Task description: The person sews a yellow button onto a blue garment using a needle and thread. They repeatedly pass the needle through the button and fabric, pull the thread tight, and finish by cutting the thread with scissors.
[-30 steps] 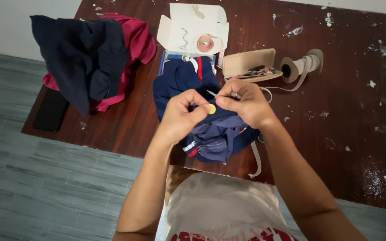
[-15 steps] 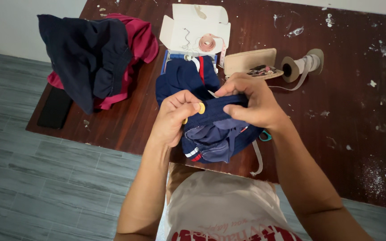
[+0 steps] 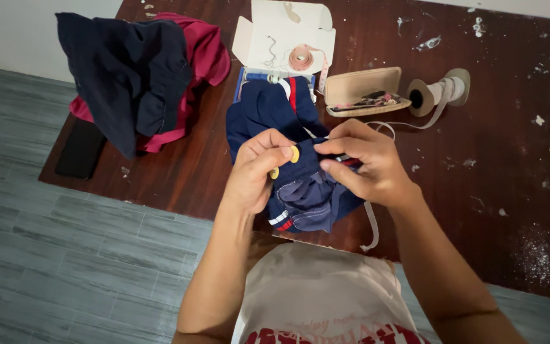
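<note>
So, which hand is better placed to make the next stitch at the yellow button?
Probably the right hand: its fingers pinch the navy garment just beside the yellow button. The left hand is occupied steadying that button.

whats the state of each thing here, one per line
left hand: pinching a yellow button against the navy garment
right hand: gripping the garment's edge
white box: open, flaps up
tan case: open, lid up
ribbon spool: lying on its side, partly unwound
clothes pile: heaped at table corner
</note>
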